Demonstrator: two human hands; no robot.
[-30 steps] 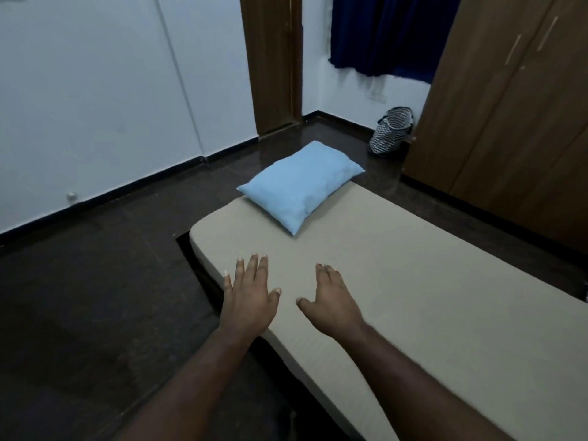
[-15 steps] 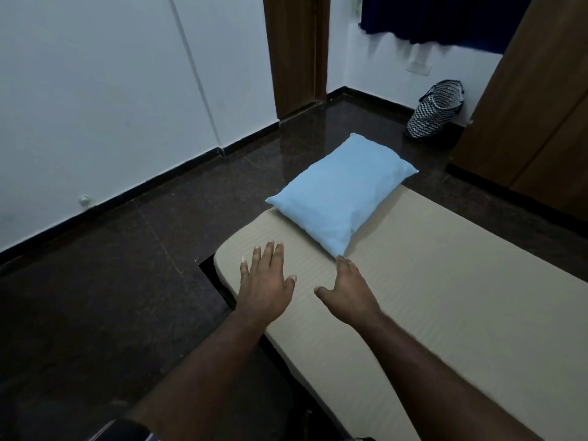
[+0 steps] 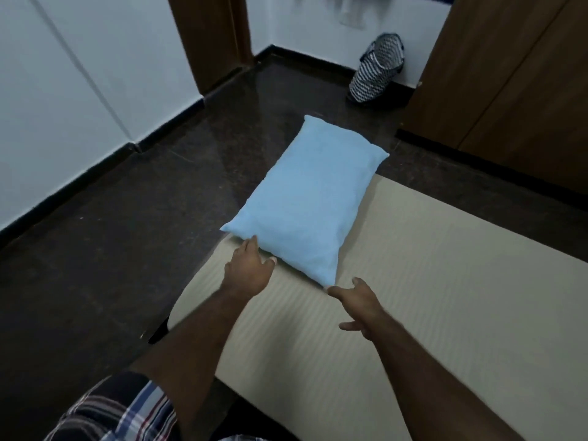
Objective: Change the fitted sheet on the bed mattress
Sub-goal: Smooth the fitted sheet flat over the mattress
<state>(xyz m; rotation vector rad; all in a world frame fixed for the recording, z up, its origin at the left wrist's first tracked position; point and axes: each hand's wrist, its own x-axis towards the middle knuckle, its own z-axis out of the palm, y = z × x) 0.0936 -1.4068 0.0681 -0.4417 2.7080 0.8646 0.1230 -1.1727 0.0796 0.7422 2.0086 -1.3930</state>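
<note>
A low mattress covered in a beige sheet lies on the dark floor. A light blue pillow rests on its far end, partly overhanging the edge. My left hand reaches the pillow's near left edge, fingers slid under or against it. My right hand is at the pillow's near right corner, fingers spread, thumb tip touching the corner. Neither hand visibly grips anything.
Dark polished floor surrounds the mattress. A black-and-white woven bag stands at the back by the wall. A brown wardrobe fills the right, a wooden door frame the back. White walls close off the left.
Both hands have moved forward across the sheet from mid-mattress to the pillow's near edge. The view has moved closer to the pillow and tilted down.
</note>
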